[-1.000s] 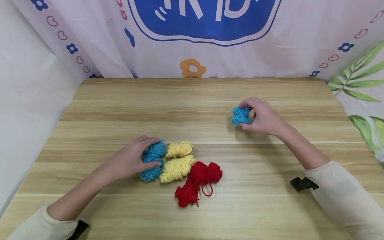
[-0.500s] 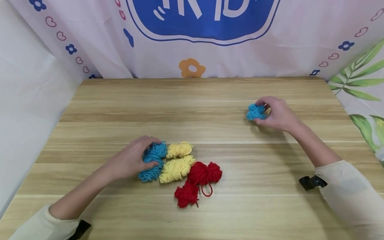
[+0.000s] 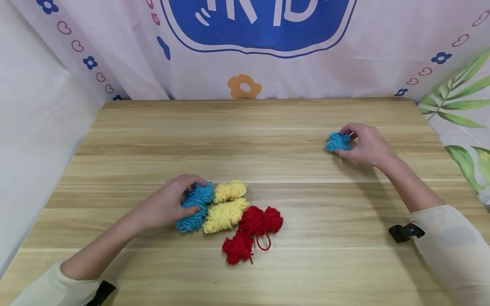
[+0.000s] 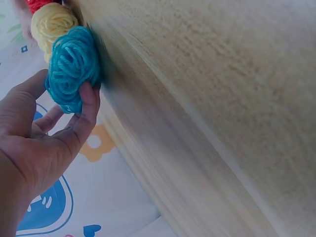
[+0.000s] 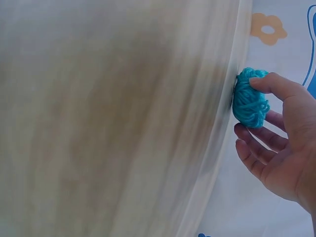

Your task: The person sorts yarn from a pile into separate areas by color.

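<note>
One small blue yarn bundle (image 3: 338,141) sits right of the pile (image 3: 229,214), right hand (image 3: 363,146) pinching it; left hand (image 3: 166,204) clutches another blue bundle (image 3: 193,207); yellows, reds untouched.

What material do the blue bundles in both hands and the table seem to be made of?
Blue bundles: soft matte yarn, probably wool or acrylic; the wound strands show clearly. Table: pale wood or wood-look laminate, smooth, with grain stripes; which of the two cannot be told.

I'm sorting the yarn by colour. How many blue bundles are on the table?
2. One small blue bundle is in the right hand at the far right; one larger blue bundle is under the left hand, beside the yellow yarn.
</note>
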The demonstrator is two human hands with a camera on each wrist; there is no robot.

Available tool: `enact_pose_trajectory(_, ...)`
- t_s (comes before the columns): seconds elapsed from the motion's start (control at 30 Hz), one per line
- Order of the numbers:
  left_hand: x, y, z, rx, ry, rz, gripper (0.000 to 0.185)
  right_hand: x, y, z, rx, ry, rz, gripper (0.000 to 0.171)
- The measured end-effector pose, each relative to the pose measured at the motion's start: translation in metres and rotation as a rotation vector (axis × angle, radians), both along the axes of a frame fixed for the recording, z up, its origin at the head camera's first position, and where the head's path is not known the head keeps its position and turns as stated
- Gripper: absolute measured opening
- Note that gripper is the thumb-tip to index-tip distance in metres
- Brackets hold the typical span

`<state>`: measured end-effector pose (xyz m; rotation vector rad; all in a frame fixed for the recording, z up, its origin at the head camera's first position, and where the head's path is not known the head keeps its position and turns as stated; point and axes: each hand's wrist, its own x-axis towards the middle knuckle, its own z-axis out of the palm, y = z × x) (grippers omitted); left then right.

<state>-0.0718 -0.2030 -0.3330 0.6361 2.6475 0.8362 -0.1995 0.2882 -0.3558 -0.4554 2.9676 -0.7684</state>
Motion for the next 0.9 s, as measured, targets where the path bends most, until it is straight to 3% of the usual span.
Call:
enact_pose_trajectory(0.23, -0.001, -0.002, 0.004, 0.043, -0.019, 0.002, 0.047, 0.0, 0.004, 0.0, 0.034, -0.03, -0.015, 0.056)
enact_pose_trajectory(0.6, -0.001, -0.001, 0.008, 0.066, 0.013, -0.017, 0.049, 0.001, 0.005, 0.003, 0.049, -0.042, -0.002, 0.059)
enact_pose_trajectory(0.9, -0.003, -0.001, 0.013, 0.076, 0.099, -0.028, 0.052, 0.001, 0.005, 0.003, 0.048, -0.024, 0.005, 0.059)
